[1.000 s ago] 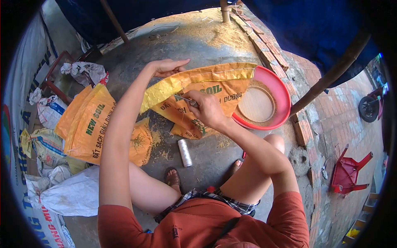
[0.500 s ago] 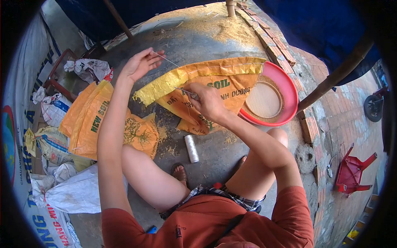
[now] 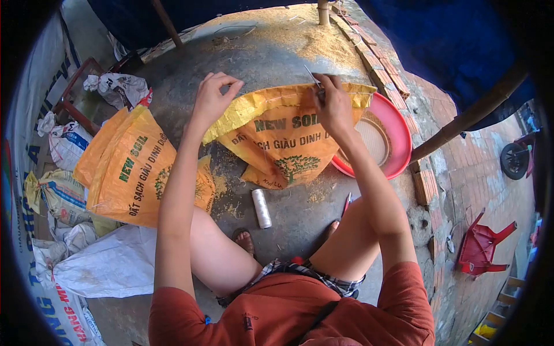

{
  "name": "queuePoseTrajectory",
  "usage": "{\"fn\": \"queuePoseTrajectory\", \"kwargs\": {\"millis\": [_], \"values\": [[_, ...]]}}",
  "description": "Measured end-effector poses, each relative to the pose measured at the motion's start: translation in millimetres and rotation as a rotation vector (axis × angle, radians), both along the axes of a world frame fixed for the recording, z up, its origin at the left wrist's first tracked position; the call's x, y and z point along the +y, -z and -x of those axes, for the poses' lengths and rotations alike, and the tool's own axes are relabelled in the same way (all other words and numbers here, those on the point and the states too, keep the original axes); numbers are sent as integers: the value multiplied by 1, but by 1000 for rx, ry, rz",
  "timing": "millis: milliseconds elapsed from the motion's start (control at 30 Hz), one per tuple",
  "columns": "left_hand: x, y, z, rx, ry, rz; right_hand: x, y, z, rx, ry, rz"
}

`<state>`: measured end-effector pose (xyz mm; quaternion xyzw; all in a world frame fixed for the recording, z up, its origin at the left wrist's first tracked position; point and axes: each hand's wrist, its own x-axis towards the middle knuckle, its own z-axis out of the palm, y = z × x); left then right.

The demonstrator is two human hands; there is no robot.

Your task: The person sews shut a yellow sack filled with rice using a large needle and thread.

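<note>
An orange and yellow woven sack (image 3: pixel 288 135) printed "NEW SOIL" is propped up before me, its yellow top edge folded and stitched with white thread. My right hand (image 3: pixel 333 106) is closed on a thin, pointed metal needle (image 3: pixel 310 72), held at that edge with the tip pointing up and left. Beside the sack's upper left side is my left hand (image 3: pixel 214 102), thumb and fingers curled together as in a pinch. Whatever is between them is too small to make out. A white thread spool (image 3: pixel 261 209) stands on the floor below the sack.
More orange sacks (image 3: pixel 135 167) lean at the left, near white bags (image 3: pixel 107 265). A pink basin (image 3: pixel 398 135) with a sieve (image 3: pixel 369 141) sits behind the sack's right side. Bricks (image 3: pixel 426 184) line the floor; a red stool (image 3: pixel 482 245) lies tipped over at right.
My right hand has moved up and right with the needle, from the sack's front to its top edge. My left hand has come slightly down and right, its fingers curling in.
</note>
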<state>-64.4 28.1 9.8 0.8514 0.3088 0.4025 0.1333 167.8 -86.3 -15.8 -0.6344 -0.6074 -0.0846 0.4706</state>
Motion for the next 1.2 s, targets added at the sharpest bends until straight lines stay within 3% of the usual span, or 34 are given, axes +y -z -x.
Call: {"fn": "queuePoseTrajectory", "kwargs": {"millis": [67, 133, 267, 400, 500, 600, 733, 1200], "values": [[2, 6, 1, 120, -72, -75, 4, 4, -8, -12, -14, -2], [-2, 2, 0, 116, -91, -55, 5, 0, -9, 2, 2, 91], [-20, -15, -7, 87, -126, -38, 9, 3, -7, 6, -7, 44], [-38, -16, -16, 131, -46, -22, 14, 4, -7, 10, -4, 13], [-60, -2, -31, 350, -211, -222, 16, 5, -6, 23, 4, 7], [-60, 28, -41, 310, -321, -411, 15, 4, -5, 29, 13, 5], [-48, 42, -43, 247, -359, -476, 12, 3, -5, 42, -10, -12], [-34, 16, -4, 234, -312, -156, 9, 2, -9, 59, -59, -21]]}}
